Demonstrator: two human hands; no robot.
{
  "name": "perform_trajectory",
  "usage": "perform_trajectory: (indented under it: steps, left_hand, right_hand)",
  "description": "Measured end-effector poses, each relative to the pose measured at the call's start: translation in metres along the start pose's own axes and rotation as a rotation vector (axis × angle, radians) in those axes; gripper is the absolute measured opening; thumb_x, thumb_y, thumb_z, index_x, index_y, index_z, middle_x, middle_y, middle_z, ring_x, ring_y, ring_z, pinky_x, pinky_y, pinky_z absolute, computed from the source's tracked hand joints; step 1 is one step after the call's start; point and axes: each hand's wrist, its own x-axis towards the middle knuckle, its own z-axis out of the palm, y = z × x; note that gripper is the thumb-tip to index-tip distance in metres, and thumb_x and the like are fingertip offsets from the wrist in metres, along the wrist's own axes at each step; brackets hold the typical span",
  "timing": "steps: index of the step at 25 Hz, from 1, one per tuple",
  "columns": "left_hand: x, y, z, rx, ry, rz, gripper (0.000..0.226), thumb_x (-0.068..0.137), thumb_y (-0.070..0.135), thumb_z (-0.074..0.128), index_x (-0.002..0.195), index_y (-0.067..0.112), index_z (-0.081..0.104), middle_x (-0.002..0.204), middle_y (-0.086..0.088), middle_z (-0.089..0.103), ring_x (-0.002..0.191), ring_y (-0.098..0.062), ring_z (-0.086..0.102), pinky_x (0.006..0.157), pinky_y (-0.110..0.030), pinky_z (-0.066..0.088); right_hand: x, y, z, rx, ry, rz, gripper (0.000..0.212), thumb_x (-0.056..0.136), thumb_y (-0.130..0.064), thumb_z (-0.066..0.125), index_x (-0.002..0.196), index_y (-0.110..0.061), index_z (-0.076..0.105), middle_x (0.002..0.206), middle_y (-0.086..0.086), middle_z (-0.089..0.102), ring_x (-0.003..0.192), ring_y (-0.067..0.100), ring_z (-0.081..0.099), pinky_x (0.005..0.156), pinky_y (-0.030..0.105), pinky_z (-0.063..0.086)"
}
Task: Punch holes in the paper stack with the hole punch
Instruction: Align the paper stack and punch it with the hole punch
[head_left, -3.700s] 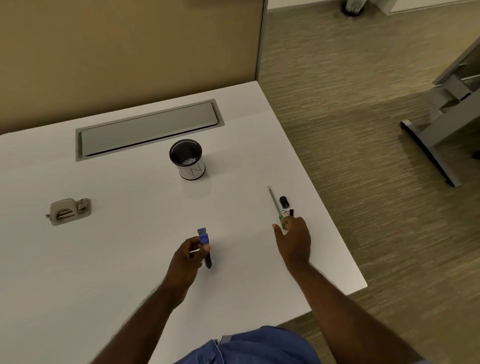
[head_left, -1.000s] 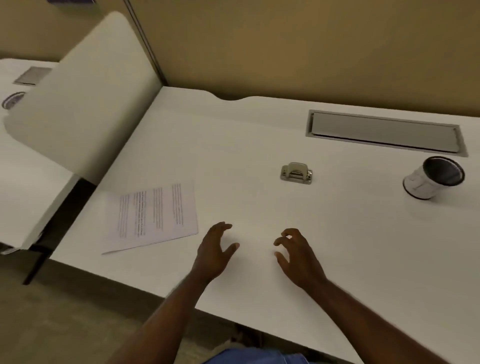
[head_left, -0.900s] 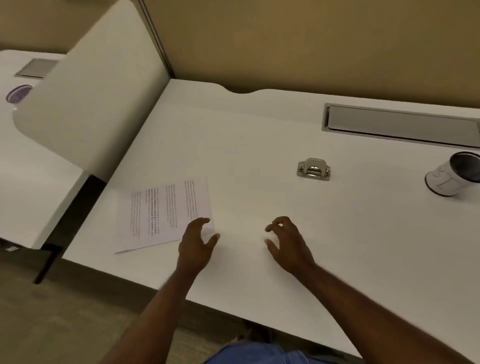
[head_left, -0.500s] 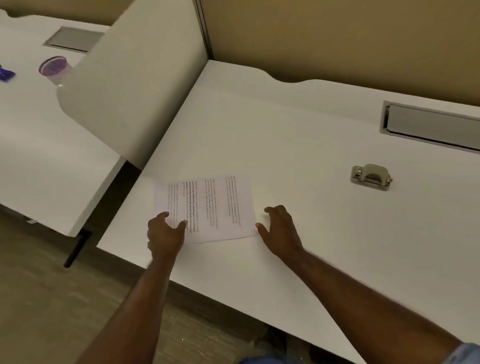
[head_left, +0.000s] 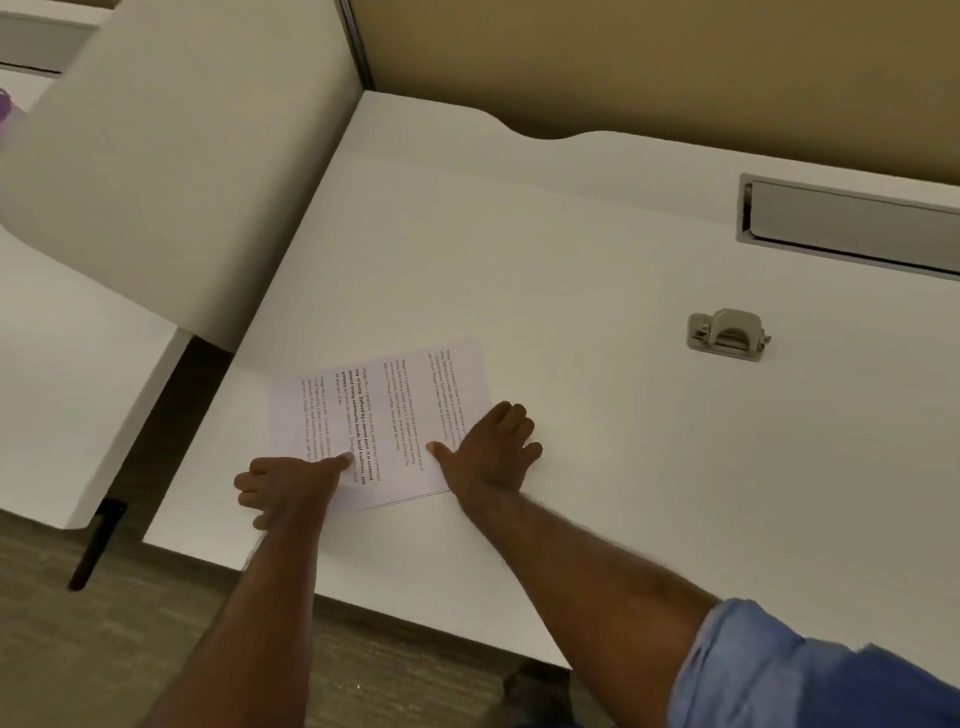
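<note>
The thin stack of white printed paper sheets (head_left: 384, 421) lies flat near the front left corner of my white worktop (head_left: 597, 467), turned so its lines of black text run sideways to me. At its near edge a second sheet peeks out just below the top one. My left hand (head_left: 288, 486) sits at the stack's near left corner, thumb stretched out onto the page and pressing on it, the other fingers curled loosely off the paper's edge toward the front of the worktop. I am not pinching anything with it. My right hand (head_left: 491, 452) lies open and flat, palm down, on the stack's near right corner, thumb pointing left across the text and fingers spread over the paper's right edge onto the bare worktop.

The small metal two-hole punch (head_left: 727, 335), dull silver-grey with a rounded lever, stands well apart from the stack, off to the right and farther back, touched by neither hand. Beyond it, a long grey recessed cable hatch (head_left: 852, 228) is set into the worktop near the tan partition wall (head_left: 675, 62). To my left, a white divider panel (head_left: 171, 156) separates my worktop from a neighbouring white one. My rolled-up blue sleeve (head_left: 810, 675) shows at the lower right.
</note>
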Motion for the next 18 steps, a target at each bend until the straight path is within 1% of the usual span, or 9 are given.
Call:
perform_trajectory:
  steps: [4,8,12,15,18]
  left_hand:
    - [0.006,0.005,-0.001,0.033,-0.019,-0.011,0.112,0.056,0.046,0.088,0.135,-0.004,0.026,0.138,-0.027,0.033,0.126,-0.041,0.034,0.105,-0.057,0.034]
    - [0.006,0.005,-0.001,0.044,-0.047,0.008,0.104,0.058,0.046,0.086,0.132,-0.002,0.031,0.133,-0.026,0.038,0.124,-0.042,0.036,0.104,-0.058,0.035]
    - [0.007,0.004,-0.002,0.055,-0.06,0.024,0.099,0.058,0.047,0.085,0.13,0.001,0.035,0.134,-0.024,0.042,0.127,-0.043,0.036,0.105,-0.061,0.028]
    - [0.009,0.003,-0.004,0.075,-0.061,0.038,0.097,0.059,0.049,0.085,0.13,0.003,0.036,0.134,-0.024,0.043,0.127,-0.044,0.036,0.106,-0.061,0.027]
    - [0.009,0.004,-0.005,0.072,-0.064,0.059,0.094,0.059,0.047,0.085,0.128,0.003,0.039,0.132,-0.023,0.045,0.126,-0.043,0.037,0.105,-0.06,0.028]
  right_hand:
    - [0.004,-0.013,0.0,0.049,-0.043,0.085,0.087,0.063,-0.06,0.072,0.119,-0.004,0.036,0.121,0.011,0.04,0.11,0.027,0.04,0.089,0.043,0.038]
    - [0.01,-0.023,-0.003,0.064,-0.09,0.12,0.081,0.065,-0.051,0.076,0.118,-0.004,0.037,0.124,0.011,0.04,0.113,0.027,0.039,0.093,0.044,0.038]
    - [0.019,-0.025,-0.008,0.126,-0.183,0.193,0.072,0.064,-0.045,0.078,0.113,-0.009,0.041,0.123,0.009,0.042,0.115,0.027,0.039,0.092,0.042,0.037]
    - [0.026,-0.023,-0.009,0.173,-0.236,0.207,0.07,0.06,-0.048,0.08,0.11,-0.013,0.046,0.121,0.008,0.044,0.116,0.027,0.039,0.094,0.043,0.036]
    - [0.028,-0.021,-0.008,0.181,-0.227,0.177,0.072,0.056,-0.05,0.082,0.109,-0.015,0.047,0.12,0.007,0.049,0.116,0.027,0.041,0.093,0.045,0.035]
